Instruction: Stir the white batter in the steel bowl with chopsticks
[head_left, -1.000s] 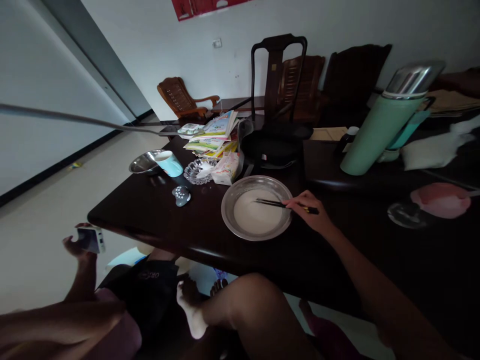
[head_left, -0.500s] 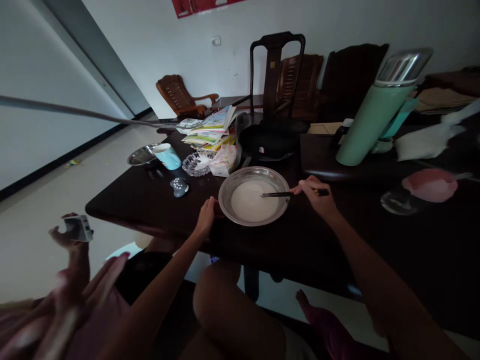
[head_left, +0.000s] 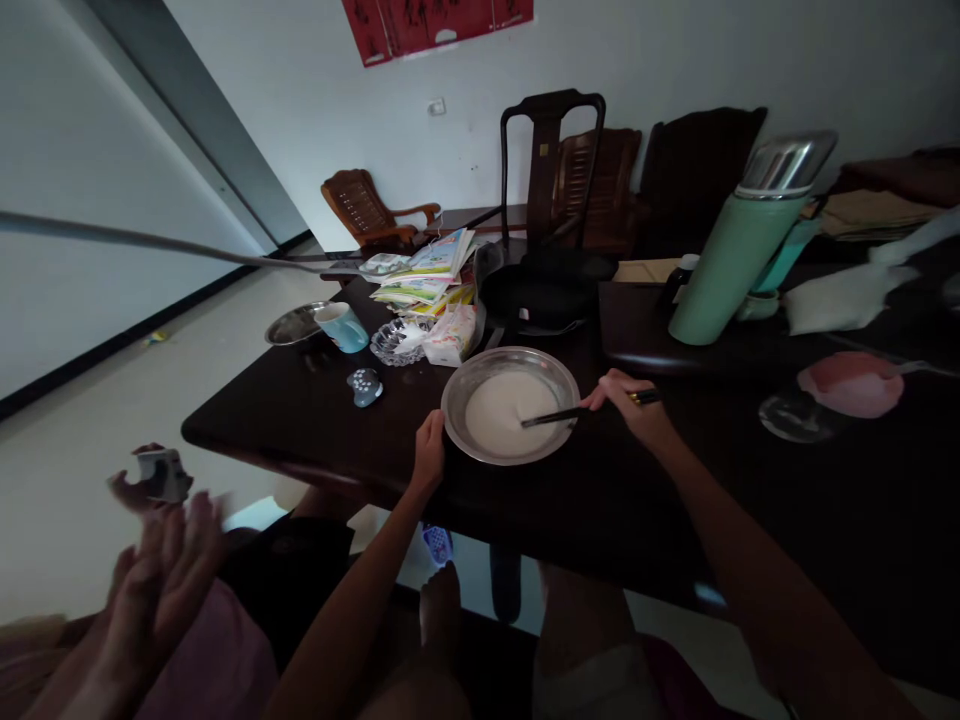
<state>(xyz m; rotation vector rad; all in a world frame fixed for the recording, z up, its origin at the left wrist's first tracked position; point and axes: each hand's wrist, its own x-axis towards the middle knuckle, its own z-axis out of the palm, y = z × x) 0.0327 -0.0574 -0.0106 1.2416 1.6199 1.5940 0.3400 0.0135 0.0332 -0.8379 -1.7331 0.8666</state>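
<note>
A metal bowl (head_left: pixel 456 430) of pale, milky batter (head_left: pixel 499 420) stands near the table's front edge. My left hand (head_left: pixel 429 447) grips the bowl's left side, thumb by the rim, the other fingers partly hidden. Chopsticks (head_left: pixel 559 415) are held in my right hand (head_left: pixel 631 408), closed around their upper part at the bowl's right. Their dark tips dip into the batter near the middle, where the surface is slightly disturbed.
Behind the bowl are a tissue pack (head_left: pixel 452 335), glass dish (head_left: pixel 397 345), booklets (head_left: pixel 427 275) and black bag (head_left: pixel 536 295). A blue mug (head_left: pixel 343 328) stands left, a green thermos (head_left: pixel 712 265) right, near a pink-topped container (head_left: pixel 851 385). Another person's hand (head_left: pixel 176 560) is at lower left.
The chopstick tips have shifted a little lower in the batter. My left hand stays at the bowl's side. My view has tilted slightly up, and my legs and the other person's hands have moved.
</note>
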